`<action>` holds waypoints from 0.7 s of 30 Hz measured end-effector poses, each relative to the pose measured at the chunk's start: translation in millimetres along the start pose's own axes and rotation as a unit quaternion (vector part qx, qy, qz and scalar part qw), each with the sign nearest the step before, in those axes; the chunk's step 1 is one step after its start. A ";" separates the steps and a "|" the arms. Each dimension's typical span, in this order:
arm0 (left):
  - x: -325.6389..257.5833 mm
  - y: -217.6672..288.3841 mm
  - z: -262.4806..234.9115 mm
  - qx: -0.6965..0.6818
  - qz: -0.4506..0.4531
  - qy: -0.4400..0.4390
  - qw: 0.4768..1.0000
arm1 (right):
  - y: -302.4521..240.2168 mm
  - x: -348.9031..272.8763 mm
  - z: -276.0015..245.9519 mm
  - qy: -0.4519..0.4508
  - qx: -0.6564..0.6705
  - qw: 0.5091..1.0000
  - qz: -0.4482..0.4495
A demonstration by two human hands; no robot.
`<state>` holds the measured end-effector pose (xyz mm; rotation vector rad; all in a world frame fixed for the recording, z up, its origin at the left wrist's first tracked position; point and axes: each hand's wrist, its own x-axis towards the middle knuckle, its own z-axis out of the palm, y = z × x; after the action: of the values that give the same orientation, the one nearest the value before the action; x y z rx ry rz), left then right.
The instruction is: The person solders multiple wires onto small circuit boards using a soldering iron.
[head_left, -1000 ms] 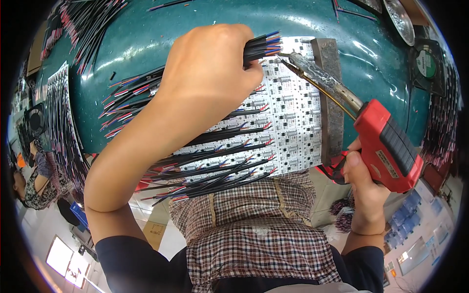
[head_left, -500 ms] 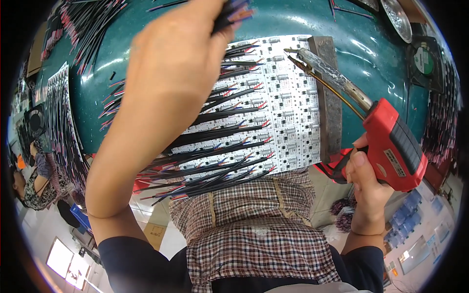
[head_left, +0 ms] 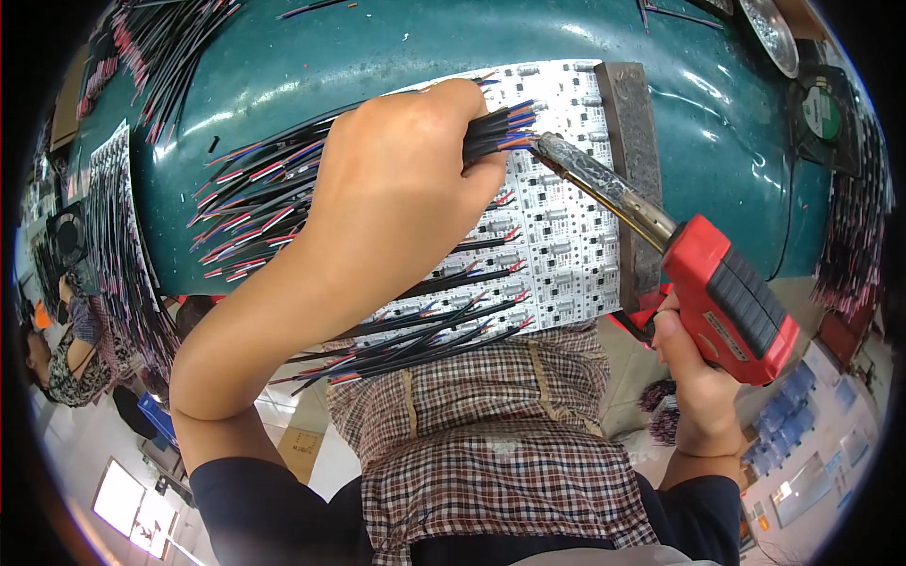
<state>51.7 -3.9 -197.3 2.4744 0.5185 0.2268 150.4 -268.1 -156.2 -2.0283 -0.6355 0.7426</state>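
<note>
My left hand [head_left: 401, 184] is closed around a bundle of black, red and blue wires [head_left: 500, 132], holding their stripped ends over a white circuit board panel [head_left: 557, 226]. My right hand [head_left: 694, 377] grips a red soldering gun [head_left: 731, 297] whose metal tip [head_left: 557, 156] touches the wire ends at the panel's upper part. Several wires [head_left: 425, 330] lie soldered in rows across the panel, trailing toward my checked apron [head_left: 491, 443].
The panel lies on a teal table [head_left: 377, 47] beside a dark metal bar [head_left: 632, 141]. More wire bundles [head_left: 160, 47] lie at the far left and right edge. A small fan [head_left: 821, 113] sits at upper right. Another person [head_left: 66, 349] is at the left.
My left hand rose away from the panel half a second ago and has come back down with the wire bundle, its ends now meeting the soldering tip. The soldering gun shifted slightly left.
</note>
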 end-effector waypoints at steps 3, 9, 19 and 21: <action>0.0 0.2 1.6 0.013 0.001 -0.001 1.000 | -2.4 -0.7 2.2 0.012 0.011 0.999 0.032; -1.2 -1.0 2.2 0.010 0.006 0.001 1.000 | -7.8 0.7 -2.3 -0.044 0.042 0.995 0.073; -0.4 2.0 4.0 0.035 0.004 0.005 0.999 | -5.5 -2.7 -4.7 -0.007 -0.013 0.999 0.028; -1.6 2.1 3.9 0.034 0.007 0.010 0.999 | -7.8 -4.1 -7.3 -0.011 -0.014 0.999 0.043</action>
<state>52.0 -8.2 -199.2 2.5454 0.5255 0.2424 151.4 -270.9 -145.2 -2.0854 -0.5771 0.8102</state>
